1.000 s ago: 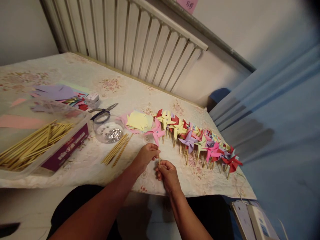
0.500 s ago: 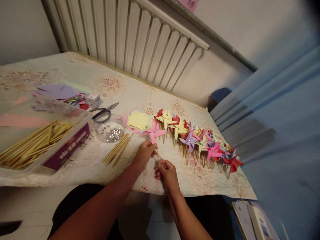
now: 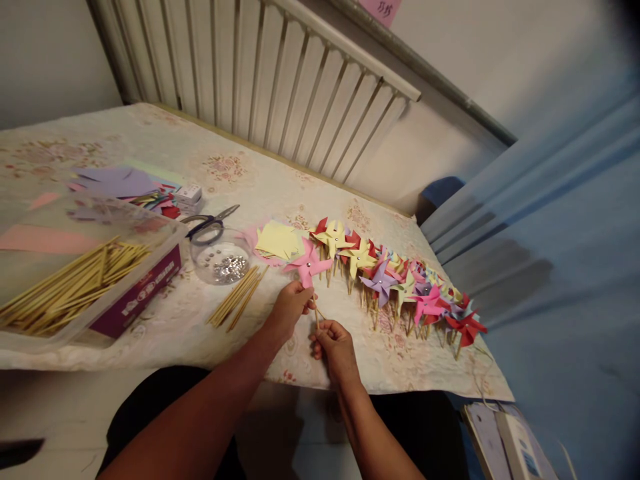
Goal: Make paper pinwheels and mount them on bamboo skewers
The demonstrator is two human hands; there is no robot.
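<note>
A pink paper pinwheel (image 3: 309, 264) with a shiny pin at its centre stands tilted in front of me on a thin wooden stick (image 3: 317, 312). My left hand (image 3: 290, 310) is closed just below its blades, pinching the stick near the top. Lower down, the fingers of my right hand (image 3: 334, 343) are closed round the same stick. To the right of both hands, a row of finished-looking pinwheels (image 3: 383, 283) in several colours lies on the table. Left of my hands are loose wooden sticks (image 3: 237, 299) and a clear round dish (image 3: 220, 260) of metal pins.
A flowered cloth covers the table (image 3: 265, 180). A clear plastic box (image 3: 145, 280) of sticks sits at the left, with scissors (image 3: 213, 220), coloured paper (image 3: 117, 181) and a small white box (image 3: 189, 195) behind. Yellow paper squares (image 3: 279, 240) lie mid-table. A radiator (image 3: 240, 80) and blue curtain (image 3: 565, 240) border the table.
Almost nothing differs. Both hands keep their hold on the pink pinwheel's stick, and the whole view has shifted very slightly.
</note>
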